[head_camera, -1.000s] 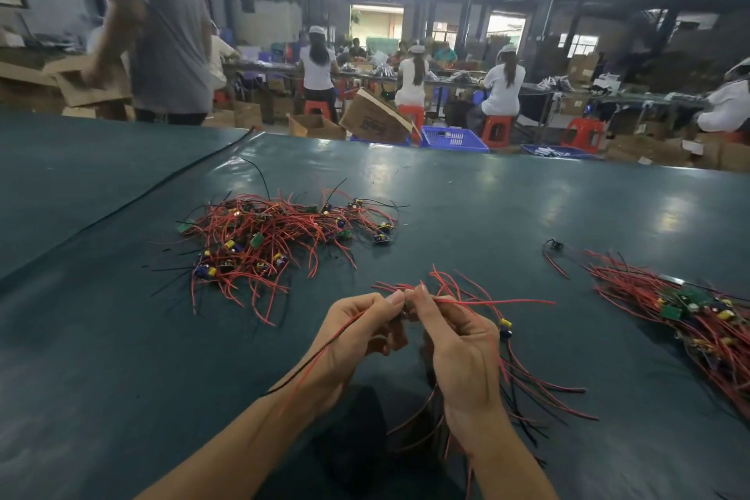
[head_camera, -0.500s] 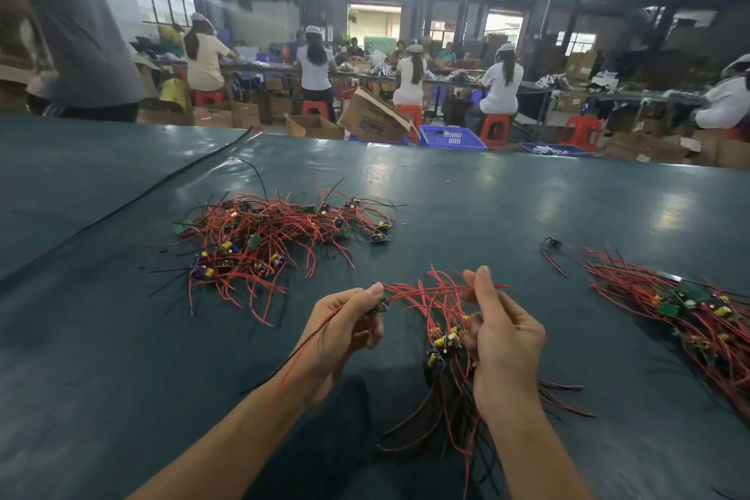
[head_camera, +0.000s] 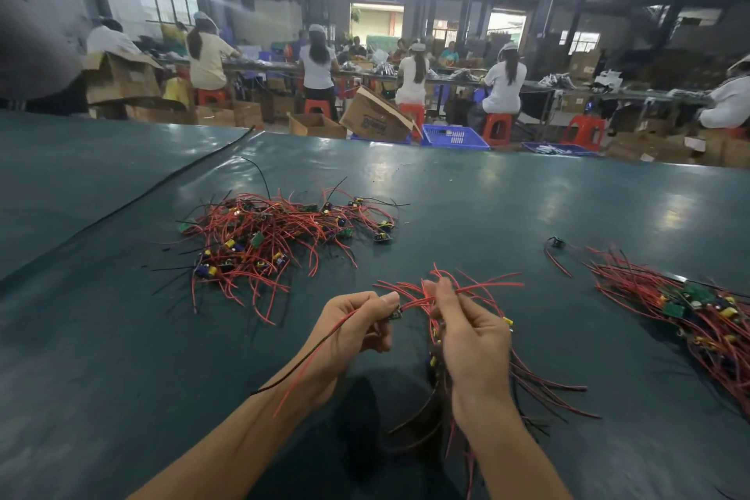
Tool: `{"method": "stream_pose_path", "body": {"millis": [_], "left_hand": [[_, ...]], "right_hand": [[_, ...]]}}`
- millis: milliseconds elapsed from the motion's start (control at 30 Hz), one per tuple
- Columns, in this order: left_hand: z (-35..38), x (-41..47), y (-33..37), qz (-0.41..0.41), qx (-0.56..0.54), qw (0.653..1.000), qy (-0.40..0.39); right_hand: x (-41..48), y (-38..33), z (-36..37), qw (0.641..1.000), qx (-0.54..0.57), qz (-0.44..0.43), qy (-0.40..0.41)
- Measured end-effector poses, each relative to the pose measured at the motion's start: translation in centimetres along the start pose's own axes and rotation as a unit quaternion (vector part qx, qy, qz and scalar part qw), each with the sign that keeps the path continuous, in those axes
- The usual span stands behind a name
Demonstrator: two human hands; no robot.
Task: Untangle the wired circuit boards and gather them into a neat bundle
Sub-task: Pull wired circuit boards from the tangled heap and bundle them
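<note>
A single wired board [head_camera: 395, 315] is pinched between thumb and fingers of the left hand [head_camera: 357, 331], red and black leads trailing back over the wrist; the gathered bundle [head_camera: 434, 337] is grasped in the right hand [head_camera: 473, 341], just above the green table [head_camera: 507, 215]; a tangled pile [head_camera: 280, 239] is noted to the left; a second pile [head_camera: 698, 308] lies to the right.

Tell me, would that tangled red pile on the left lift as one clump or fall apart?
Probably as a floppy clump: in the tangled pile the wires cross and loop through each other, so neighbours would likely drag along. It looks light: thin wires, small boards. The wire hanging from the left hand droops, suggesting little stiffness.
</note>
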State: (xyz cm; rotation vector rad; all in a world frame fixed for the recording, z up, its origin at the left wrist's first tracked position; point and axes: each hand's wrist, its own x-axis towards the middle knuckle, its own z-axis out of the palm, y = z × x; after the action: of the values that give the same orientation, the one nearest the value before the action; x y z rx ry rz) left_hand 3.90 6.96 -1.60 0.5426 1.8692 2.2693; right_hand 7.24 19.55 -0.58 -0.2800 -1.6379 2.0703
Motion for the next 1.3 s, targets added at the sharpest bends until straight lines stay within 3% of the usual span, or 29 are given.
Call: {"method": "stream_pose_path", "body": {"millis": [167,300,500,633,700,767,867,1067,1167,1300], "left_hand": [[-0.2,0.0,0.2,0.001,0.002,1.000,-0.004],[-0.1,0.1,0.5,-0.037,-0.068,0.996,0.043],[-0.3,0.5,0.7,-0.138,-0.189,0.954,0.187],[-1.0,1.2,1.4,-0.162,-0.359,0.895,0.209],[-1.5,1.3,1.6,-0.152,-0.390,0.889,0.186],[-1.7,1.2,1.7,-0.141,-0.407,0.892,0.133],[-1.7,0.6,2.1,-0.155,-0.403,0.901,0.035],[-0.6,-1.2,2.7,-0.228,-0.207,0.942,-0.132],[-0.4,-1.4,2.9,-0.274,-0.143,0.941,-0.140],[-0.2,-1.3,2.5,-0.281,-0.175,0.939,-0.092]], "right_hand": [[1.4,-0.9,-1.8,0.996,0.061,0.002,0.065],[1.4,-1.3,-2.0,0.994,0.088,-0.018,0.058],[-0.3,-1.1,-0.9,0.987,0.063,-0.104,-0.107],[-1.1,-0.9,-0.5,0.958,-0.037,-0.154,-0.239],[-1.2,-0.8,-0.5,0.949,-0.103,-0.151,-0.256],[-1.0,-0.5,-0.6,0.956,-0.134,-0.136,-0.223],[-1.0,-0.7,-0.1,0.976,-0.103,-0.090,-0.168],[-1.8,-0.4,0.6,0.974,-0.073,0.047,-0.207],[-1.9,-0.3,0.5,0.972,-0.050,0.084,-0.213],[-1.8,-1.1,0.3,0.962,0.038,0.149,-0.224]]}}
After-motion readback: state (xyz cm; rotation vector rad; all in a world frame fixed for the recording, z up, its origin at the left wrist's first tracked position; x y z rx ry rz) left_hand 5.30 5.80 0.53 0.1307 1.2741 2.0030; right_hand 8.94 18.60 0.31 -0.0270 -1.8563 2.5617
